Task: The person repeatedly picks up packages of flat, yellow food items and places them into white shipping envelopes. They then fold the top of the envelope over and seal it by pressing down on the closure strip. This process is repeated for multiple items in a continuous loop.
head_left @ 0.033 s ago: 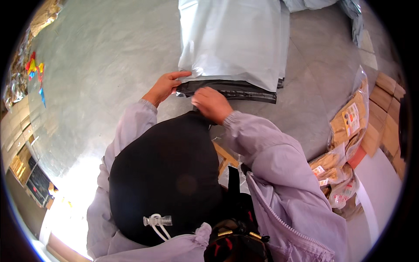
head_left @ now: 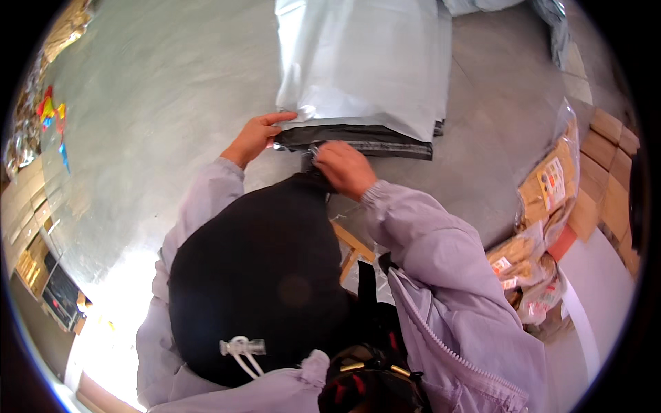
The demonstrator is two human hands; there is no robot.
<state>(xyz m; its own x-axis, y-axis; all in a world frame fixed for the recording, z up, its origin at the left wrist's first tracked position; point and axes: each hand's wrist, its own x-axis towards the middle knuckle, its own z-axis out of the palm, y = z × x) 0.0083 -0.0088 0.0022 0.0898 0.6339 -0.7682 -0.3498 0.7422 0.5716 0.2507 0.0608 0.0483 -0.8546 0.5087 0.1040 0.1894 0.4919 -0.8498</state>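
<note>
Grey surface [head_left: 158, 89] filled most of the view, bright glare at lower L. Person wore a lilac jacket [head_left: 454, 282] over a black top [head_left: 255, 275], which took up the lower ctr.

Pale plastic bag [head_left: 358, 62] lay flat on the grey surface, top ctr, running out of view at the upper edge; its near end faced the person, w/ more layers showing along its R side. Brown blocks [head_left: 602, 158] were stacked at far R; next to them, brown packets [head_left: 530, 206] in clear film w/ labels. More pale film [head_left: 482, 5] sat at top R, just beyond the bag.

Dark flap [head_left: 396, 147] stuck out from the bag's near end, approx. full width. R hand [head_left: 344, 167] was at the flap, L of its middle, fingers curled in; couldn't tell if they pinched the plastic, as the fingertips were part hidden. L hand [head_left: 249, 142] grasped the bag's near L corner, index finger laid over the top.

Wooden piece [head_left: 354, 241] showed b/w the top & R sleeve. Red, yellow & blue scraps [head_left: 48, 110] were at far L. Smallest: clear cord stopper [head_left: 241, 346], btm, w/ white cord.
</note>
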